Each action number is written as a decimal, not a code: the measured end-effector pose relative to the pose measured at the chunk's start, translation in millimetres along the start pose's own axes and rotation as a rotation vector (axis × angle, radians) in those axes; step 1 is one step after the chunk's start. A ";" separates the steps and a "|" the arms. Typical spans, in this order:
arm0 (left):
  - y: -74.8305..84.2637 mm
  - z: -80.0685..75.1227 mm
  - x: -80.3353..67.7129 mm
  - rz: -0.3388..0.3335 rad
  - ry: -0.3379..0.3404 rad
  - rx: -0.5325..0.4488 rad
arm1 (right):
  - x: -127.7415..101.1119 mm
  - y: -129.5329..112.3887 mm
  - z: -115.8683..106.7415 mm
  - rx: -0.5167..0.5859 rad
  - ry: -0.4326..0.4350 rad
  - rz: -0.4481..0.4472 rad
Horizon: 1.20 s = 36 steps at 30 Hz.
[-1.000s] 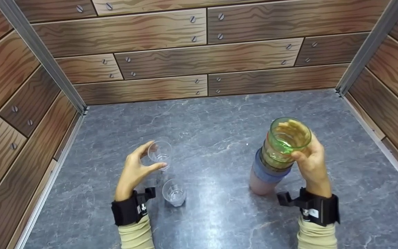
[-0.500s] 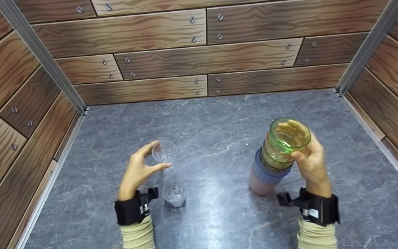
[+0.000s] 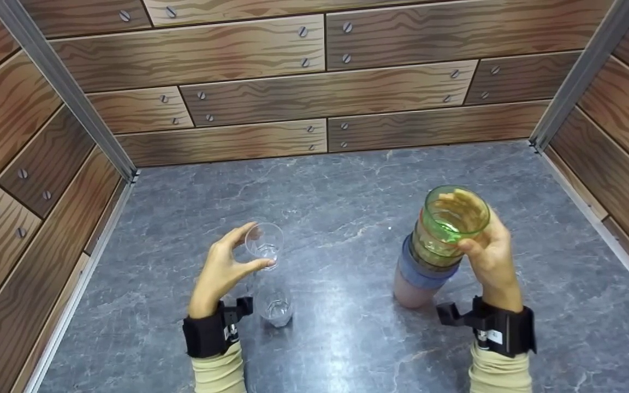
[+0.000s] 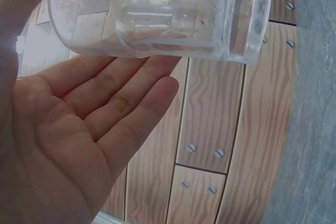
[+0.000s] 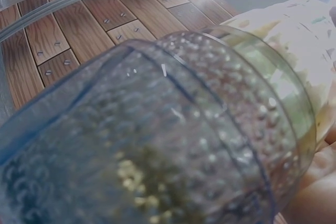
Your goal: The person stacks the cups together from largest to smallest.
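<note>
Clear glass [image 3: 263,244] drifted right, upright in left fingers [image 3: 243,232]; right fingers [image 3: 470,248] grasp tilted cup stack [image 3: 439,240].

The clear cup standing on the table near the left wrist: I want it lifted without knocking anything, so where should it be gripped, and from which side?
Judging by its pose, grip the standing clear cup round its side wall just below the rim, thumb opposite fingers. It stands upright, mouth up, a small tapered cylinder. Probably come from above or its right, where the table is bare; the left hand, holding another clear cup, crowds its left.

grey stone-look table [image 3: 336,191]; wood-plank walls [image 3: 271,103] around.
</note>
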<state>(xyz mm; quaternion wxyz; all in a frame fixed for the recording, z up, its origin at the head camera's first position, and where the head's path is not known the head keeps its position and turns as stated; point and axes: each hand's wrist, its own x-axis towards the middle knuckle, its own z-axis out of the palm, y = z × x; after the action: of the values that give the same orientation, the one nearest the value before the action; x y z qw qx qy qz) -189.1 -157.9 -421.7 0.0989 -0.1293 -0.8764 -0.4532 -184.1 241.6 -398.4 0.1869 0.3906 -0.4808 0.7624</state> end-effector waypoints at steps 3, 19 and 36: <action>3.1 0.5 -0.3 -0.003 -0.006 0.001 | -0.2 -0.6 0.3 0.000 0.001 0.004; 14.6 6.8 0.0 0.060 -0.046 -0.010 | 0.8 -3.1 2.9 -0.039 0.001 0.006; 32.1 17.7 -0.8 0.121 -0.118 -0.012 | 0.4 -6.4 6.8 -0.027 0.049 0.004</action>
<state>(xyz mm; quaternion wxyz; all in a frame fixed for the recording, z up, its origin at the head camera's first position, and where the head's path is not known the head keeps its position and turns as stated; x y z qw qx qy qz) -179.1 -125.6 -407.4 0.0733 -0.2093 -0.8686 -0.4431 -177.4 238.5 -392.7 0.2024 0.3680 -0.4873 0.7656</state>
